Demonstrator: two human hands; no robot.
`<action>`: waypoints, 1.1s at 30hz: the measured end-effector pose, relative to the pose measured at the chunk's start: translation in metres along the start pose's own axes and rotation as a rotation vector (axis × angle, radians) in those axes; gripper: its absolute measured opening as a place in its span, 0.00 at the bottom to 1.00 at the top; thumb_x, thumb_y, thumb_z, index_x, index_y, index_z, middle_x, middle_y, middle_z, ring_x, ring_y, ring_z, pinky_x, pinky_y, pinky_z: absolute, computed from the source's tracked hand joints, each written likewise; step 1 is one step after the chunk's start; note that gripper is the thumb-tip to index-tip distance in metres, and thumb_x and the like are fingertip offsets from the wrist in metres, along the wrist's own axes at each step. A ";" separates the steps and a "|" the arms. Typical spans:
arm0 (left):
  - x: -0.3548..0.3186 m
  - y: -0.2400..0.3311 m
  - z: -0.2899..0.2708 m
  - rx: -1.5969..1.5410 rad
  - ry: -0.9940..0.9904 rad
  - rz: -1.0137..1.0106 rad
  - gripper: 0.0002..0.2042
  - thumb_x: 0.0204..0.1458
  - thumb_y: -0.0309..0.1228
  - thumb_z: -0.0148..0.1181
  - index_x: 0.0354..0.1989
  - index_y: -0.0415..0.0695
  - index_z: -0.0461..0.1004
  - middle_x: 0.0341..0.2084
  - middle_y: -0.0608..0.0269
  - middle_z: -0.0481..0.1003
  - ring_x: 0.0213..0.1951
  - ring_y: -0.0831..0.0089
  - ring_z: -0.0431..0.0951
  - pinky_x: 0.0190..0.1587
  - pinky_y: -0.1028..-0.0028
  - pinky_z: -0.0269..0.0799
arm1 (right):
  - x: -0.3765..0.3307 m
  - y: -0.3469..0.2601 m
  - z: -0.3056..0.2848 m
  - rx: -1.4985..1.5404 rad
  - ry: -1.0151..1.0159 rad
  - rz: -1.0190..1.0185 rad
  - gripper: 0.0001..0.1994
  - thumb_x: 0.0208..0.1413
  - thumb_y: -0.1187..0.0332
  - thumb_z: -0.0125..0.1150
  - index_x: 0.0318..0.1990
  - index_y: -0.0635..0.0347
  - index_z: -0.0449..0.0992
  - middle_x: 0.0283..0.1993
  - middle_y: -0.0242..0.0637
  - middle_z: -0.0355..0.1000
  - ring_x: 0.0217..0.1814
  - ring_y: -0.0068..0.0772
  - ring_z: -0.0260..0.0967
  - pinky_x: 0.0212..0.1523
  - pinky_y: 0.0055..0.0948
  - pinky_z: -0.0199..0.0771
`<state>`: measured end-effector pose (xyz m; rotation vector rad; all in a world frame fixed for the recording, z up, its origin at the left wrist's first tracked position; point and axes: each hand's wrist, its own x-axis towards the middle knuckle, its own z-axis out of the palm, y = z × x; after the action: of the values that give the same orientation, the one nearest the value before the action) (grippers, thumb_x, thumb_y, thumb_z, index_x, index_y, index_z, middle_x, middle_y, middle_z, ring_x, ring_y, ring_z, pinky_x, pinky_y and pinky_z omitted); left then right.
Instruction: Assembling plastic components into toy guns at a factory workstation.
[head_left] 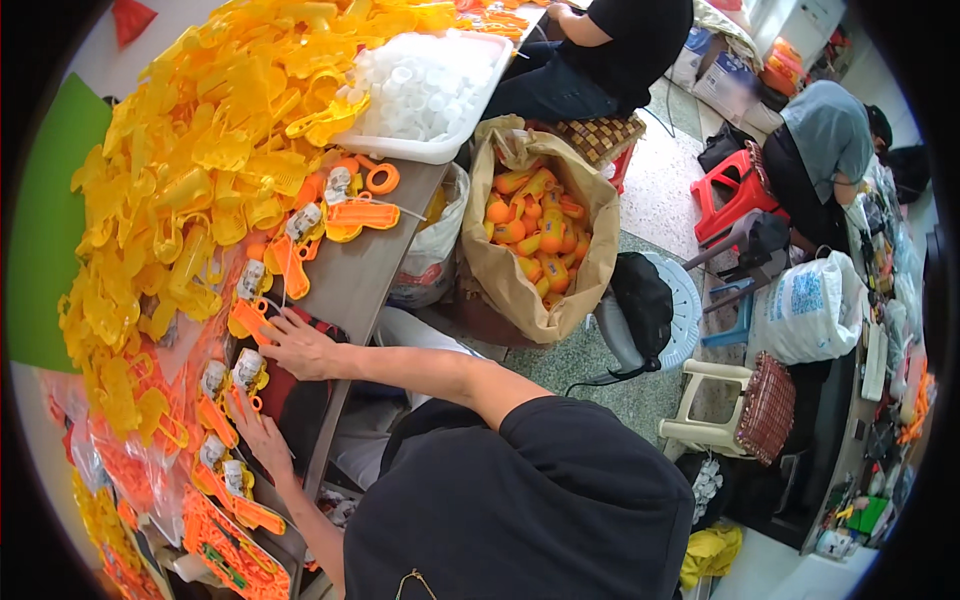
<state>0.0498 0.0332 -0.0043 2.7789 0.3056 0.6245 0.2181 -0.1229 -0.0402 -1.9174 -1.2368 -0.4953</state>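
My right hand (300, 345) reaches over the grey table edge, fingers spread, its tips at an orange plastic handle-shaped piece (252, 320). Closer to the lower edge, my left hand (262, 435) lies with fingers stretched toward a small white-and-yellow plastic assembly (248, 370). Whether its fingertips touch that assembly I cannot tell. Similar white units with orange handles (290, 268) stand in a row along the table. Under and beside my hands lies a dark pad with some red (318, 375).
A large heap of yellow plastic parts (210, 150) covers the table's far side. A white tray (440, 150) of translucent caps stands beside it. Right of the table are a paper sack (590, 215) of orange-yellow pieces, stools (710, 400) and two seated people. An orange-filled tray (235, 550) sits lower left.
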 end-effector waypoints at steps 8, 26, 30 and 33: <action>-0.012 0.076 -0.029 -0.373 -0.020 -0.088 0.32 0.55 0.16 0.46 0.73 0.43 0.61 0.73 0.53 0.57 0.75 0.58 0.53 0.75 0.66 0.47 | 0.003 0.003 -0.055 0.207 0.438 0.089 0.13 0.50 0.82 0.60 0.44 0.59 0.78 0.49 0.44 0.75 0.52 0.51 0.71 0.55 0.45 0.69; 0.085 0.211 0.113 -0.068 0.087 0.120 0.31 0.52 0.21 0.56 0.68 0.47 0.67 0.70 0.43 0.55 0.71 0.39 0.52 0.72 0.43 0.49 | -0.046 0.126 -0.155 -0.175 0.201 0.616 0.24 0.70 0.59 0.48 0.65 0.67 0.67 0.74 0.51 0.56 0.77 0.57 0.48 0.75 0.48 0.45; 0.101 0.214 0.120 -0.141 0.069 0.125 0.29 0.54 0.23 0.57 0.68 0.46 0.67 0.71 0.38 0.51 0.72 0.33 0.46 0.72 0.39 0.44 | -0.019 0.149 -0.165 -0.020 0.025 0.665 0.26 0.72 0.55 0.46 0.69 0.64 0.64 0.77 0.49 0.53 0.82 0.50 0.42 0.78 0.46 0.39; 0.097 0.202 0.112 -0.202 0.054 0.123 0.28 0.55 0.29 0.61 0.67 0.46 0.68 0.71 0.39 0.50 0.73 0.33 0.45 0.73 0.41 0.43 | -0.013 0.144 -0.154 -0.146 0.036 0.587 0.25 0.70 0.54 0.49 0.65 0.63 0.69 0.74 0.47 0.58 0.80 0.50 0.46 0.78 0.54 0.35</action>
<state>0.2142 -0.1555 -0.0017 2.6038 0.0775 0.7181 0.3540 -0.2820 -0.0123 -2.2574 -0.5749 -0.3089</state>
